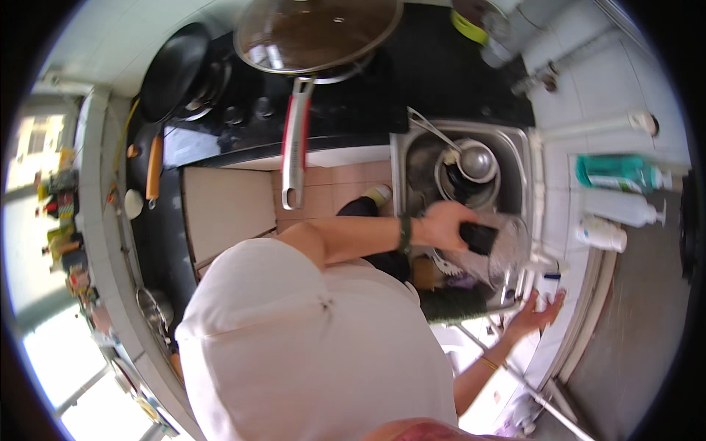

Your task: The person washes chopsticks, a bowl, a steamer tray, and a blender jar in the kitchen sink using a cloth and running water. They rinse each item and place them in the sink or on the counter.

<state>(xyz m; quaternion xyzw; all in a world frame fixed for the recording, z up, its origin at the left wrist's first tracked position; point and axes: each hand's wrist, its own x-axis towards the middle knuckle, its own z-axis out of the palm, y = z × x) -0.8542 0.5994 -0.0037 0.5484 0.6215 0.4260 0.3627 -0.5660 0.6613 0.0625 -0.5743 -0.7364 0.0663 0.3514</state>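
Note:
My left hand (449, 223) grips the black handle (478, 238) of a clear jug (510, 248), held tilted over the right part of the metal sink (405, 160). The jug looks blurred, and its contents are hard to make out. Beside the white tap fitting (547, 284) on the tiled wall is my right hand (535, 318), thumb and fingers spread. Whether it touches the fitting is unclear. Within the sink, a metal ladle (475, 161) rests on a stack of metal bowls (441, 184).
A lidded pan (314, 36) sits on the black hob, its red-and-silver handle (295, 146) jutting towards me. A black frying pan (175, 71) leans at the left. Several bottles, including a green one (618, 172), line the right ledge. A dark green cloth (455, 303) hangs below the sink.

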